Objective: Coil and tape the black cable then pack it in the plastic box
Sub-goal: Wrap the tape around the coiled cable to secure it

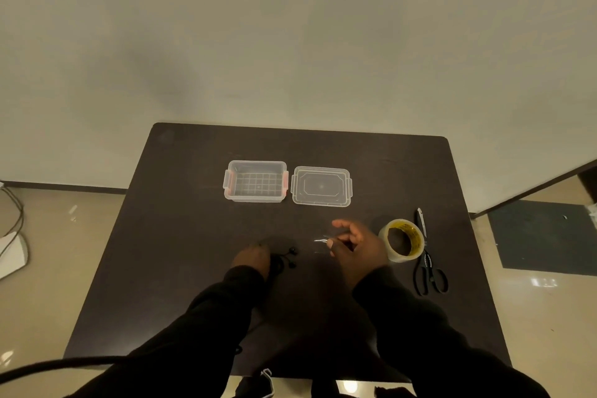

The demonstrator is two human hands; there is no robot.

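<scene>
The black cable (286, 258) lies bunched on the dark table (181, 236), its small ends sticking out to the right. My left hand (253, 257) presses down on the bunch and covers most of it. My right hand (352, 244) hovers just right of it, thumb and finger pinching a clear strip of tape (321, 241) that points left. The open plastic box (256, 181) with red side clips stands further back, with its clear lid (320, 186) lying flat beside it on the right.
A roll of clear tape (401, 240) sits right of my right hand. Black scissors (429, 271) and a pen (421, 220) lie beyond it near the table's right edge. A thick black cord (48, 365) crosses the lower left.
</scene>
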